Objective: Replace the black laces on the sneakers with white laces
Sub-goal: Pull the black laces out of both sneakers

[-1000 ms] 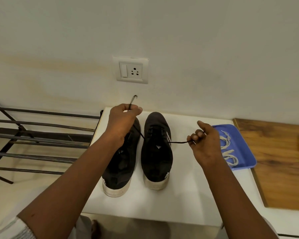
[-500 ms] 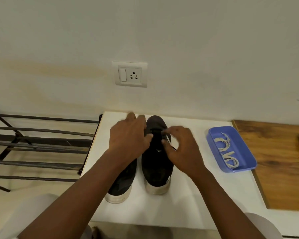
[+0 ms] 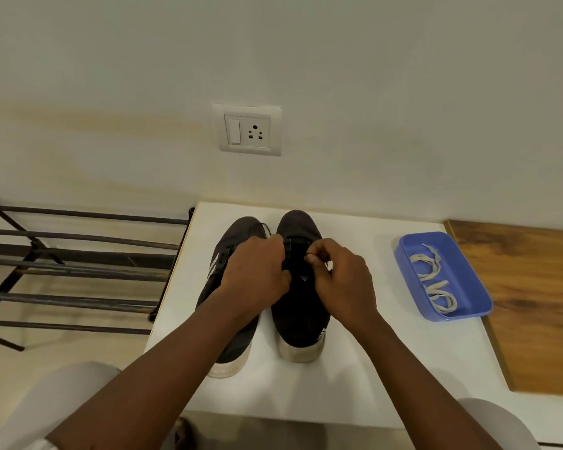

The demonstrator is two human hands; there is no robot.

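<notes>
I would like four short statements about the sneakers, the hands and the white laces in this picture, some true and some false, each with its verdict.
1. Both the left hand and the right hand are at the lace area of the right sneaker. True.
2. The white laces lie in the blue tray. True.
3. The blue tray stands to the left of the sneakers. False: it stands to their right, on the white table.
4. The sneakers rest on the metal rack. False: both the right sneaker and the left sneaker stand on the white table; the rack is to its left.
</notes>
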